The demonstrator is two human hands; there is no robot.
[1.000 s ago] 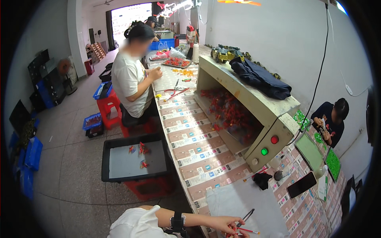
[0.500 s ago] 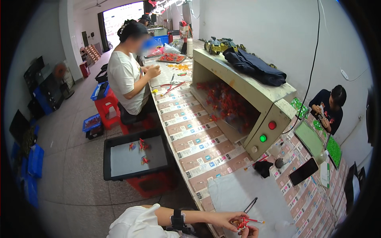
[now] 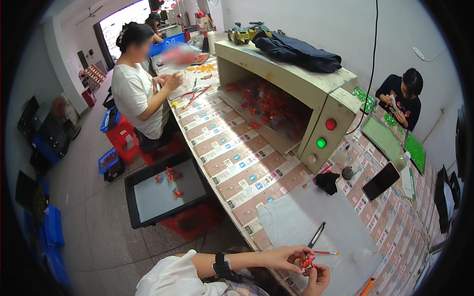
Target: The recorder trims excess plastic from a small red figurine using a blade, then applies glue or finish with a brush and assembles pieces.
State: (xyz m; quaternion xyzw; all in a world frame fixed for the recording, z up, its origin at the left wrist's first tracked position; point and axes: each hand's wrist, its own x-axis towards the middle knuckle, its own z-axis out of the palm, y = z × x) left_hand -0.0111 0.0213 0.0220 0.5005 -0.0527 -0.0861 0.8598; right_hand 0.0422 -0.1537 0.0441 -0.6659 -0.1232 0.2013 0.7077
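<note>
My left hand (image 3: 285, 258), with a black strap on its wrist, and my right hand (image 3: 317, 280) meet over the sheet at the table's front edge. Pinched between their fingertips is a small red toy figure (image 3: 308, 262) with a yellowish part beside it; fingers cover some of it. Just beyond the hands lie a black pen-like tool (image 3: 317, 234) and a thin red-handled paintbrush (image 3: 326, 253). Both rest on the pale grey sheet (image 3: 291, 212).
A beige metal box (image 3: 335, 106) full of red pieces stands ahead. To the left is a black tray (image 3: 143, 217) with several red figures. A phone (image 3: 380, 181), a black cloth (image 3: 327, 182) and an orange tool (image 3: 368, 286) lie rightward. Co-workers sit left (image 3: 140, 93) and far right (image 3: 402, 98).
The view has shifted, so the table and box sit higher and further left. Both hands still hold the red figure, which now shows more fully. An orange tool has come into view.
</note>
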